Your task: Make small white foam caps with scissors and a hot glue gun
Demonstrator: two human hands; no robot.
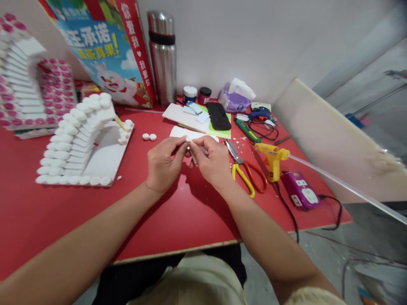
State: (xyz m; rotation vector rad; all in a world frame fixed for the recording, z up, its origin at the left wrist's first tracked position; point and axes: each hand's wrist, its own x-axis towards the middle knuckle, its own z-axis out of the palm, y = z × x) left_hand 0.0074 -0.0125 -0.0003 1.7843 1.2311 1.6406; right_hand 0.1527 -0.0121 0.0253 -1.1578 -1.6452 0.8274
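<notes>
My left hand (165, 160) and my right hand (211, 160) meet above the middle of the red table, thumbs and fingertips pinched together. Between them is a small white piece (188, 139), mostly covered by my fingers, so its exact kind is unclear. Just left of my hands lie two small white round pieces (149, 137). Farther left stands a white model staircase (79, 146) on a flat base, edged with rows of white round pieces. Scissors (243, 165) with yellow and red handles lie close to my right hand.
A yellow glue gun (271, 159) with a long clear stick pointing right stands by a purple power box (300, 189). Behind are a steel flask (163, 59), a black phone-like case (219, 116), a green-handled cutter (248, 130) and a pink-and-white model (34, 80). The table's front edge (178, 250) is near my body.
</notes>
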